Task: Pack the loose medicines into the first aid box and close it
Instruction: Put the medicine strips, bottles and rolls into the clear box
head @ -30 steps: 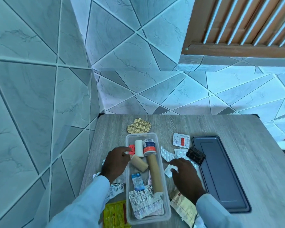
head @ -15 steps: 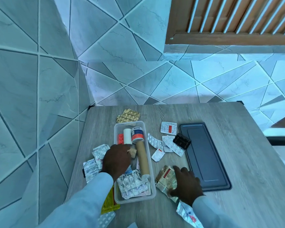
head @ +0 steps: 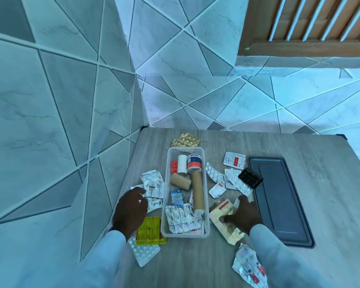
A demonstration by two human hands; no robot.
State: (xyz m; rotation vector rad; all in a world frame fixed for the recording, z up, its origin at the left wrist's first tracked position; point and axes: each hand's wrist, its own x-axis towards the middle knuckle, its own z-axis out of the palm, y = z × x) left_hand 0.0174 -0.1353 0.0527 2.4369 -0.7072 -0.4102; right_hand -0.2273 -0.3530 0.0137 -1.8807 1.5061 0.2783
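Note:
A clear plastic first aid box (head: 168,183) stands open on the wooden table, holding bandage rolls, a small bottle (head: 194,162), a long tube and foil strips. My left hand (head: 131,210) rests left of the box, its fingers on a pile of white sachets (head: 153,185). My right hand (head: 244,215) is right of the box, gripping a crumpled cream medicine packet (head: 223,217). The dark grey lid (head: 279,196) lies flat to the right. Blister strips (head: 235,181) lie between box and lid.
A gold foil strip (head: 185,140) lies behind the box. A yellow packet (head: 151,230) and a white blister strip (head: 144,251) sit near my left sleeve. Crumpled strips (head: 248,267) lie at the front right. A black blister (head: 250,177) rests on the lid's edge. Tiled walls close the left and back.
My left hand left the box and moved out to the sachets on its left. My right hand came toward me from the blister strips and took hold of the cream packet.

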